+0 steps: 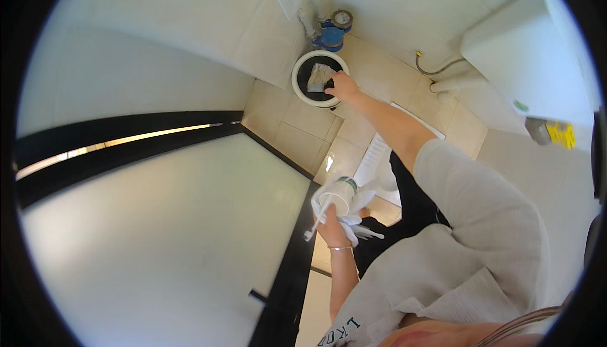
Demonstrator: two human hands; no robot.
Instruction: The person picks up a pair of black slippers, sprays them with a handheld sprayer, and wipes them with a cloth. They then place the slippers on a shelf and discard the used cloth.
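My left hand [330, 225] is closed around a white cup [337, 196] with a green mark near its rim. Crumpled white material [353, 225], thin cloth or plastic, is bunched in the same grip. A slim white stick like a toothbrush [314, 225] juts out beside the cup. At the far side, my right hand [343, 86] reaches over the rim of a round white bin [296, 81] with a dark liner. Its thumb and fingers are apart, beside a crumpled pale wrapper [319, 78] in the bin's mouth. Whether the fingertips touch the wrapper is unclear.
Blue water meters [331, 38] and pipes stand behind the bin. A frosted door [164, 233] with a black frame takes up the left. A white squat toilet [373, 167] lies in the tiled floor under my right arm. A white cistern [525, 50] hangs at right.
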